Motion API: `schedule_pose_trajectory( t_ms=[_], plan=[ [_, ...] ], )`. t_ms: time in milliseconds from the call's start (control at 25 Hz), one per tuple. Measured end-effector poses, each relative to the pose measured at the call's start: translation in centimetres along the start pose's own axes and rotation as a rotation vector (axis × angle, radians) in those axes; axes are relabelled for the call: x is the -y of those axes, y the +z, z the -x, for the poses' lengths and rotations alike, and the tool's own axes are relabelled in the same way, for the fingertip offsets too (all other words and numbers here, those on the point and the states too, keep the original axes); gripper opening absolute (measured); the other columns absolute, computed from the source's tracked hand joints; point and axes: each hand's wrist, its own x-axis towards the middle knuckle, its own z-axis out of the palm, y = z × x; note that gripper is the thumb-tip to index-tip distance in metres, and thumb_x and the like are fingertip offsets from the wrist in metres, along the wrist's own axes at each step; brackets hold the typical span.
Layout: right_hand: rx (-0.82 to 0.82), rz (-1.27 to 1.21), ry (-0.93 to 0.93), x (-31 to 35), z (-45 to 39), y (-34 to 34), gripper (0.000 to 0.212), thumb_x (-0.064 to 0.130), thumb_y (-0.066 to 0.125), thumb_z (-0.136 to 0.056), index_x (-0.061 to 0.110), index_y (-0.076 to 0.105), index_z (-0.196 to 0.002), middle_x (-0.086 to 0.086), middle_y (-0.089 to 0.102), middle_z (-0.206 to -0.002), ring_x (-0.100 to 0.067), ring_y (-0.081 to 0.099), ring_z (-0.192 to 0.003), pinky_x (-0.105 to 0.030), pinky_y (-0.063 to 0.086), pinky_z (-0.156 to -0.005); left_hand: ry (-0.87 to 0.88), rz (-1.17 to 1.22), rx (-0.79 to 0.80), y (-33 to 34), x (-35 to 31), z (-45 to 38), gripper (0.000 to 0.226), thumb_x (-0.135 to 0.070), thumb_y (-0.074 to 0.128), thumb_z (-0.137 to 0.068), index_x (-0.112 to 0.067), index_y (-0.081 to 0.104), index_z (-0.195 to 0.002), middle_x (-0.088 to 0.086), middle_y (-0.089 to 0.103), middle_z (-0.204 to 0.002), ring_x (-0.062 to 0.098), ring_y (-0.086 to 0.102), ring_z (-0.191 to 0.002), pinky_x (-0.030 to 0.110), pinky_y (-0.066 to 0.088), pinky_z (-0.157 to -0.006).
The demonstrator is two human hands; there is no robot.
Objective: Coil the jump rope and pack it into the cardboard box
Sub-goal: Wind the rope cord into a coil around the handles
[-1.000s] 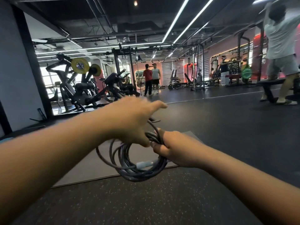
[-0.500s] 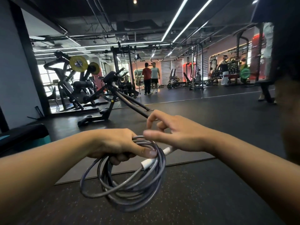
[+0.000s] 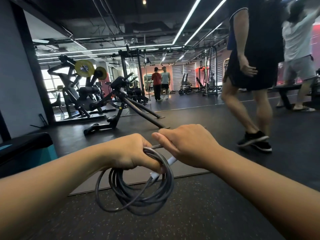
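Note:
The dark grey jump rope (image 3: pixel 138 193) hangs in several loops below my left hand (image 3: pixel 131 153), which is closed around the top of the coil. A white handle end (image 3: pixel 155 175) pokes out by my left thumb. My right hand (image 3: pixel 187 146) is closed on the rope's handle just to the right, with a short white part (image 3: pixel 171 160) showing under the palm and a dark end sticking out toward my left hand. Both hands are held above the floor. No cardboard box is in view.
A grey mat (image 3: pixel 187 175) lies on the speckled black floor under my hands. A person in black shorts (image 3: pixel 249 70) walks close by at the right. A black bench machine (image 3: pixel 121 108) stands ahead, a dark padded block (image 3: pixel 26 149) at the left.
My right hand, open with fingers spread half a second ago, has closed on the handle. The coil hangs lower from my left hand. A person has walked into view at the right.

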Motion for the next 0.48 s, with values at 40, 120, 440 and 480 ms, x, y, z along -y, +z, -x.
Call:
schedule_pose_trajectory(
  t_ms=[40, 120, 440, 480],
  plan=[
    [0.018, 0.02, 0.006, -0.4, -0.2, 0.1, 0.072, 0.065, 0.002, -0.096, 0.024, 0.059, -0.082, 0.002, 0.055, -0.058, -0.019, 0.057, -0.056, -0.035, 0.042, -0.049, 0.021, -0.05, -0.04, -0.3, 0.0, -0.1, 0.038, -0.041, 0.087, -0.071, -0.018, 0.061, -0.055, -0.006, 0.04, -0.05, 0.013, 0.034, -0.051, 0.032, 0.027, -0.055],
    [0.045, 0.082, 0.002, -1.7, -0.3, -0.3, 0.089, 0.079, -0.002, -0.088, 0.023, 0.066, -0.076, 0.003, 0.057, -0.057, -0.013, 0.054, -0.052, -0.031, 0.038, -0.048, 0.059, -0.098, -0.08, -0.9, 0.1, -0.4, 0.033, -0.038, 0.086, -0.073, -0.02, 0.064, -0.057, -0.008, 0.046, -0.052, 0.01, 0.039, -0.052, 0.031, 0.032, -0.057],
    [-0.086, -1.274, 0.575, -4.9, 2.4, -0.1, 0.074, 0.086, 0.052, -0.073, 0.015, 0.069, -0.083, 0.001, 0.047, -0.058, -0.014, 0.038, -0.051, -0.034, 0.031, -0.056, 0.089, 0.13, -0.237, -1.3, 0.7, -0.2, 0.027, -0.041, 0.085, -0.073, -0.017, 0.081, -0.082, 0.009, 0.054, -0.053, 0.014, 0.041, -0.049, 0.027, 0.033, -0.048],
    [-0.068, -1.417, 0.611, -4.5, 2.8, 0.5, 0.083, 0.092, 0.052, -0.067, 0.015, 0.071, -0.094, 0.001, 0.046, -0.062, -0.013, 0.036, -0.053, -0.034, 0.031, -0.057, 0.074, 0.262, -0.275, -0.9, 0.5, -0.4, 0.028, -0.04, 0.085, -0.073, -0.014, 0.081, -0.084, 0.005, 0.043, -0.049, 0.015, 0.032, -0.045, 0.026, 0.026, -0.044]
  ],
)
